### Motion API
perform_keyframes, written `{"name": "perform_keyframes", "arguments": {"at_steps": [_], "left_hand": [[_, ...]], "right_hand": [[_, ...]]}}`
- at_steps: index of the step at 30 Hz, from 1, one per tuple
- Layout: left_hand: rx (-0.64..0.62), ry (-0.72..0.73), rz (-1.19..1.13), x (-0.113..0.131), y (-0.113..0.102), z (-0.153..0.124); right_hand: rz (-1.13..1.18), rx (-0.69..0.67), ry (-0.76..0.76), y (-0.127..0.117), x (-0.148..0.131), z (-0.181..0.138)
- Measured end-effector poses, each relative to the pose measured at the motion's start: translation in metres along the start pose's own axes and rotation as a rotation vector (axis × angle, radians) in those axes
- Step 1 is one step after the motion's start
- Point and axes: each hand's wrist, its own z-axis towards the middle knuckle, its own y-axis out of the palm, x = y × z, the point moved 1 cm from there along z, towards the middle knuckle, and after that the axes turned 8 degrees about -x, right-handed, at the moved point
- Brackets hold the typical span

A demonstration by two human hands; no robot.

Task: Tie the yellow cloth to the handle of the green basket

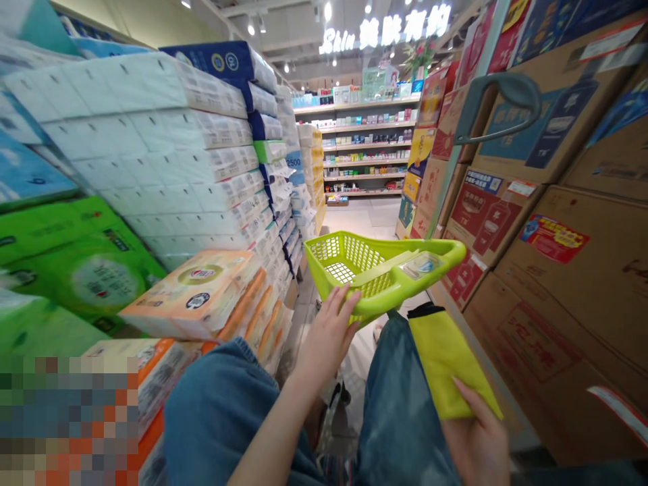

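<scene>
A lime-green shopping cart basket [425, 287] with latticed sides stands just in front of my knees, its handle end towards the right. My left hand [331, 331] rests against its near rim, with the fingers stretched out and a little apart. In my right hand [476, 428] is a folded yellow cloth [453, 361] with a black strip along its far edge. The thumb lies on top of the cloth and the other fingers are hidden beneath it. The cloth hangs over my right knee, apart from the basket.
Tissue packs [162, 162] are stacked high on the left, with orange packs [197, 283] lower down beside my left knee. Cardboard cartons [551, 270] form a wall on the right, and a grey handle [506, 101] juts out there. Product shelves [367, 145] stand across the aisle's far end.
</scene>
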Motion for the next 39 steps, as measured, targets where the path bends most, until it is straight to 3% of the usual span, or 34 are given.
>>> {"name": "perform_keyframes", "arguments": {"at_steps": [3, 7, 12, 16, 20, 31, 39], "left_hand": [[0.008, 0.024, -0.012, 0.011, 0.013, 0.024], [-0.021, -0.017, 0.02, 0.023, 0.035, 0.062], [-0.031, 0.009, 0.001, 0.0, 0.032, 0.077], [-0.016, 0.021, 0.011, -0.033, 0.01, 0.068], [0.004, -0.032, 0.15, -0.048, -0.006, 0.057], [0.114, -0.023, 0.023, -0.045, 0.006, 0.051], [0.21, -0.068, -0.02, -0.094, -0.006, 0.042]], "right_hand": [[0.018, -0.044, -0.087, 0.022, -0.011, 0.006], [-0.001, -0.109, -0.323, 0.043, -0.037, 0.018], [-0.038, -0.105, -0.448, 0.037, -0.054, 0.017], [-0.087, -0.055, -0.436, 0.016, -0.048, 0.012], [-0.088, -0.041, -0.37, 0.007, -0.041, 0.013], [-0.109, -0.047, -0.252, -0.001, -0.048, 0.012], [-0.08, -0.092, -0.142, -0.013, -0.031, 0.013]]}}
